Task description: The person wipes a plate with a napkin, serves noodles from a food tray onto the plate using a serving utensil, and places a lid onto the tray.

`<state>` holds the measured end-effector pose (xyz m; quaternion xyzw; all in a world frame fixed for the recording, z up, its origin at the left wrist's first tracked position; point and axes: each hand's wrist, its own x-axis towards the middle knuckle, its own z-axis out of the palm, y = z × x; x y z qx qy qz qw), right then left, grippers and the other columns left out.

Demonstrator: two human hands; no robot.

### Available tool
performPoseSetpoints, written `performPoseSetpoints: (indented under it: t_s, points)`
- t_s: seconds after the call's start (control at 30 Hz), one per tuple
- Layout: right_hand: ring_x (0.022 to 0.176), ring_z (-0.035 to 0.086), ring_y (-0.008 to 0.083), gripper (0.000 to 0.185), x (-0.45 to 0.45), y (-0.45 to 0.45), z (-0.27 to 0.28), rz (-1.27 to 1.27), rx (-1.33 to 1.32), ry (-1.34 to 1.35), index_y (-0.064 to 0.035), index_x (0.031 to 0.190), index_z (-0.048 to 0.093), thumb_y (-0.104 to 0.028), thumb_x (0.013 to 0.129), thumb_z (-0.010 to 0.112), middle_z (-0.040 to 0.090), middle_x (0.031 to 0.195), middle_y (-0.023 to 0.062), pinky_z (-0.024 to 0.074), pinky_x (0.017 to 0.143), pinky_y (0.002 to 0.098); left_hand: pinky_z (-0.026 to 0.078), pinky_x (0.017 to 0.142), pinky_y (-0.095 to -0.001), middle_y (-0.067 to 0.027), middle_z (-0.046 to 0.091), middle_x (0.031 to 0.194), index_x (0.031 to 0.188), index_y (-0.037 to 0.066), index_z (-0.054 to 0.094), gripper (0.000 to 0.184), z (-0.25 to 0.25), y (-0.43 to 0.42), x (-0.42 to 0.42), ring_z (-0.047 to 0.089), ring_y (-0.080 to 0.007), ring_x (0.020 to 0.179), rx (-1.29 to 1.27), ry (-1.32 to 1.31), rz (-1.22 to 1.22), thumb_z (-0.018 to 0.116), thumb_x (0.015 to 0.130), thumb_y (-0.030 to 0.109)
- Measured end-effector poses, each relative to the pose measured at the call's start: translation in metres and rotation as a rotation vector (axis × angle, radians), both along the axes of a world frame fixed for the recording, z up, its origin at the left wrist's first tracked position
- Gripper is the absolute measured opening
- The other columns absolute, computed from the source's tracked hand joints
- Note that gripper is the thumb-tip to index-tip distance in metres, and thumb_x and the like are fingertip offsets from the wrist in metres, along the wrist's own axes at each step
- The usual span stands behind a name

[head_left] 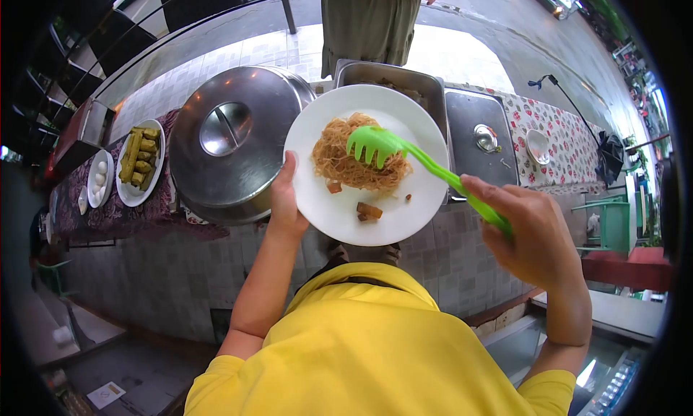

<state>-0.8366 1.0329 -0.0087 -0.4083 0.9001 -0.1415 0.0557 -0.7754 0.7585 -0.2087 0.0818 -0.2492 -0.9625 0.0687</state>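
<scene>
As I observe from beside the serving table, one person in a yellow shirt [346, 351] holds one white plate [415, 208] and one green toothed server [375, 138]. Vessels counted: one large round lidded pot [253, 149]; one open rectangular steel pan [433, 91], partly hidden behind the plate; one flat steel cover or tray [469, 113] beside it; one small bowl [537, 147] on the patterned cloth [563, 138]; two white serving dishes at the other end. The larger dish [137, 195] bears stacked green-brown pieces, too overlapped to count; the smaller dish [106, 158] bears at least three white, egg-shaped items [99, 178]. One other person [372, 26] stands across the table. The plate is held up at the table's near side, tipped toward its holder. The left hand [285, 196] grips its left edge, thumb on the rim, remaining fingers hidden below. The right hand [530, 232] is closed around the server's handle. One mound of noodles [336, 152] sits left of the plate's middle: thin, tangled, golden-brown strands, slightly glossy. Server teeth point down against them; depth cannot be determined. Below the mound lies a browned, block-like piece [369, 210], with a small dark bit [408, 196] to its right.
</scene>
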Motion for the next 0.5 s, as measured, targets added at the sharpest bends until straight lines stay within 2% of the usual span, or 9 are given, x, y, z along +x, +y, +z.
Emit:
performPoseSetpoints:
  t_s: [0.07,0.17,0.2,0.3,0.37,0.43,0.5]
  points:
    - [0.052,0.053,0.021,0.054,-0.004,0.004,-0.001,-0.056,-0.075,0.047,-0.0112,0.119,0.058,0.001,0.067,0.06,0.055,0.066,0.0093,0.0435,0.052,0.0321,0.035,0.101,-0.0401,-0.0146,0.047,0.13,0.132,0.0,0.036,0.054,-0.002,0.0,0.005,0.046,-0.027,0.119,0.005,-0.028,0.036,0.038,0.096,0.04]
    - [0.051,0.047,0.0132,0.049,-0.006,0.021,0.024,-0.314,-0.134,-0.123,-0.0076,0.117,0.06,0.0,0.068,0.059,0.052,0.063,0.0075,0.041,0.053,0.0276,0.035,0.102,-0.0406,-0.015,0.047,0.129,0.132,0.001,0.037,0.054,-0.004,-0.005,0.017,0.047,-0.0274,0.119,-0.012,-0.054,0.107,0.037,0.095,0.04]
    - [0.053,0.042,0.0085,0.046,-0.009,0.029,0.02,-0.31,-0.181,-0.092,-0.006,0.115,0.061,0.001,0.07,0.057,0.047,0.06,0.0055,0.0384,0.053,0.0244,0.035,0.102,-0.0407,-0.0152,0.048,0.129,0.132,0.0,0.037,0.054,-0.005,-0.009,0.022,0.047,-0.0274,0.118,-0.026,-0.062,0.135,0.038,0.095,0.04]
    - [0.052,0.049,0.0141,0.046,-0.022,0.039,-0.005,-0.433,0.013,-0.244,-0.0077,0.116,0.06,0.0,0.071,0.059,0.052,0.06,0.0113,0.0415,0.054,0.0272,0.035,0.102,-0.0403,-0.0154,0.048,0.13,0.131,0.0,0.039,0.054,-0.01,-0.025,0.042,0.047,-0.027,0.119,-0.055,-0.095,0.241,0.039,0.095,0.04]
    - [0.059,0.058,0.0243,0.046,-0.026,0.037,-0.044,-0.352,0.15,-0.301,-0.0111,0.117,0.06,-0.005,0.072,0.061,0.06,0.071,0.0168,0.0465,0.059,0.0344,0.035,0.102,-0.0401,-0.0151,0.047,0.13,0.131,-0.001,0.039,0.054,-0.009,-0.033,0.056,0.047,-0.027,0.119,-0.077,-0.089,0.314,0.038,0.095,0.04]
    - [0.072,0.061,0.0348,0.045,-0.027,0.037,-0.098,-0.213,0.135,-0.273,-0.0137,0.118,0.059,-0.009,0.072,0.061,0.063,0.084,0.0184,0.0483,0.067,0.0431,0.035,0.101,-0.0399,-0.0148,0.048,0.13,0.131,-0.001,0.039,0.054,-0.008,-0.039,0.07,0.047,-0.0271,0.119,-0.097,-0.11,0.399,0.037,0.096,0.04]
    - [0.077,0.061,0.0353,0.045,-0.032,0.035,-0.137,-0.17,0.163,-0.171,-0.014,0.118,0.058,-0.01,0.073,0.059,0.063,0.086,0.0174,0.0483,0.07,0.0447,0.035,0.101,-0.0395,-0.0147,0.047,0.13,0.131,-0.001,0.039,0.054,0.005,-0.035,0.08,0.047,-0.0273,0.118,-0.179,-0.178,0.529,0.037,0.096,0.04]
